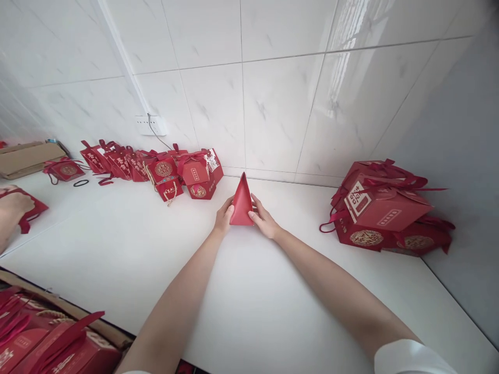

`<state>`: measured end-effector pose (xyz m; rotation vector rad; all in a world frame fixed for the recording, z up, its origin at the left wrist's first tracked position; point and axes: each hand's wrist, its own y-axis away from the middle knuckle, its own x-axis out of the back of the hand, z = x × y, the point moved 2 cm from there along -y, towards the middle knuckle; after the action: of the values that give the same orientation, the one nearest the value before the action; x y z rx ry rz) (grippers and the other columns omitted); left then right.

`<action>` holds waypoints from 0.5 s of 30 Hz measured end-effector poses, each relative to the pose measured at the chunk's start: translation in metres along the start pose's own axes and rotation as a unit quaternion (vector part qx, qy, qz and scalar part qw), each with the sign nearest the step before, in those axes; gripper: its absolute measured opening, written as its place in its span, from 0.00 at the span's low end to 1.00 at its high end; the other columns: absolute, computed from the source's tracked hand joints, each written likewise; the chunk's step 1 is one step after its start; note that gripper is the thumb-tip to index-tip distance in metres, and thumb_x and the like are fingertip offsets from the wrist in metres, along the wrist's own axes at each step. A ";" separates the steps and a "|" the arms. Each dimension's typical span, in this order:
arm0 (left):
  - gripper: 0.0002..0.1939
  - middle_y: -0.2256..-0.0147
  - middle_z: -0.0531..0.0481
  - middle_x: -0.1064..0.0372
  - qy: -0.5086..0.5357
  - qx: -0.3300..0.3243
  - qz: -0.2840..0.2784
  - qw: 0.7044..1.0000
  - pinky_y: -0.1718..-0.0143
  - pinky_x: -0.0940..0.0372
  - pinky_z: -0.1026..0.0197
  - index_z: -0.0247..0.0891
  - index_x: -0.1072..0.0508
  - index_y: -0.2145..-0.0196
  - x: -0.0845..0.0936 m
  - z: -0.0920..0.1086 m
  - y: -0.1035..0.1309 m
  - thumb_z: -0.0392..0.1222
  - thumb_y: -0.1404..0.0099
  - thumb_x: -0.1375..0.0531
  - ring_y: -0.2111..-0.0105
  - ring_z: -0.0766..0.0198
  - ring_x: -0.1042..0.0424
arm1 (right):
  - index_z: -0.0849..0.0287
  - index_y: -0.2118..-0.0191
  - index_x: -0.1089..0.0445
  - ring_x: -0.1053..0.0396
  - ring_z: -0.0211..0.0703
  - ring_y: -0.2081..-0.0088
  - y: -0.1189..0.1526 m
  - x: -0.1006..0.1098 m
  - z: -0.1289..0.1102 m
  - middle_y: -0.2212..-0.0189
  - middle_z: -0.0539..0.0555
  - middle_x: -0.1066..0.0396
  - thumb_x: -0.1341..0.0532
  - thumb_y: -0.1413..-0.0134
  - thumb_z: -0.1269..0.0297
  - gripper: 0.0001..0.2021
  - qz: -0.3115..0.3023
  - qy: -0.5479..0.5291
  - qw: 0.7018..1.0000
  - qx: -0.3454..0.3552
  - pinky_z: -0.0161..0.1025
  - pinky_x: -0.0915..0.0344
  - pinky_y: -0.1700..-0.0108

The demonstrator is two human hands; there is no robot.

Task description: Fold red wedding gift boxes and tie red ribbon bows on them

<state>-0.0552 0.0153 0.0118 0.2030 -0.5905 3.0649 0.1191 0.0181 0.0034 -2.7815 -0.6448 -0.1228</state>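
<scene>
Between my two hands a plain red triangular paper box stands upright on the white table, its pointed top toward the wall. My left hand grips its left side, thumb on the front face and fingers behind. On the right edge, my right hand holds it the same way, with the thumb near the lower corner. The fingers behind the box are partly hidden. No ribbon or print shows on the face turned to me.
Red gift boxes with ribbons are stacked at the right. Several more red boxes line the wall. A carton of red boxes sits at lower left. Another person's hand holds a red item at far left, near a black ring.
</scene>
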 end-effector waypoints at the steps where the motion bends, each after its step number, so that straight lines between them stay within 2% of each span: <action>1: 0.33 0.44 0.43 0.32 -0.007 -0.014 -0.009 1.000 0.43 0.39 0.49 0.38 0.34 0.40 0.001 0.001 0.001 0.61 0.34 0.50 0.44 0.49 0.34 | 0.50 0.29 0.66 0.40 0.54 0.40 0.002 0.001 -0.001 0.35 0.60 0.49 0.45 0.40 0.43 0.42 -0.008 0.025 1.000 0.013 0.54 0.37 0.42; 6: 0.32 0.46 0.43 0.32 -0.064 -0.082 -0.011 0.995 0.48 0.36 0.52 0.39 0.36 0.39 0.001 0.011 0.008 0.61 0.33 0.51 0.46 0.49 0.32 | 0.49 0.29 0.65 0.39 0.54 0.42 0.004 0.003 -0.005 0.35 0.60 0.50 0.46 0.39 0.43 0.41 -0.034 0.040 0.997 0.064 0.54 0.37 0.42; 10: 0.34 0.45 0.42 0.32 -0.062 -0.120 0.013 0.991 0.50 0.34 0.52 0.39 0.37 0.39 -0.001 0.015 0.012 0.64 0.34 0.53 0.49 0.50 0.30 | 0.50 0.29 0.66 0.42 0.54 0.40 0.003 0.000 -0.004 0.35 0.60 0.51 0.44 0.41 0.42 0.43 -0.013 -0.006 0.998 0.059 0.53 0.35 0.44; 13: 0.34 0.46 0.42 0.32 -0.056 -0.126 0.020 0.990 0.53 0.33 0.53 0.39 0.37 0.40 -0.002 0.014 0.013 0.64 0.34 0.53 0.51 0.51 0.29 | 0.48 0.29 0.65 0.44 0.54 0.39 0.002 -0.003 -0.002 0.35 0.60 0.50 0.45 0.41 0.41 0.42 0.003 -0.019 0.998 0.056 0.54 0.35 0.44; 15: 0.33 0.48 0.43 0.30 -0.051 -0.106 0.027 0.993 0.53 0.32 0.54 0.39 0.34 0.42 -0.001 0.011 0.011 0.64 0.33 0.52 0.52 0.51 0.28 | 0.48 0.29 0.65 0.42 0.53 0.40 0.000 -0.003 0.002 0.35 0.59 0.50 0.45 0.41 0.42 0.41 0.016 -0.020 0.998 0.051 0.52 0.33 0.47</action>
<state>-0.0529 0.0008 0.0179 0.3455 -0.9354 3.0272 0.1163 0.0169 0.0007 -2.7018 -0.5976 -0.0259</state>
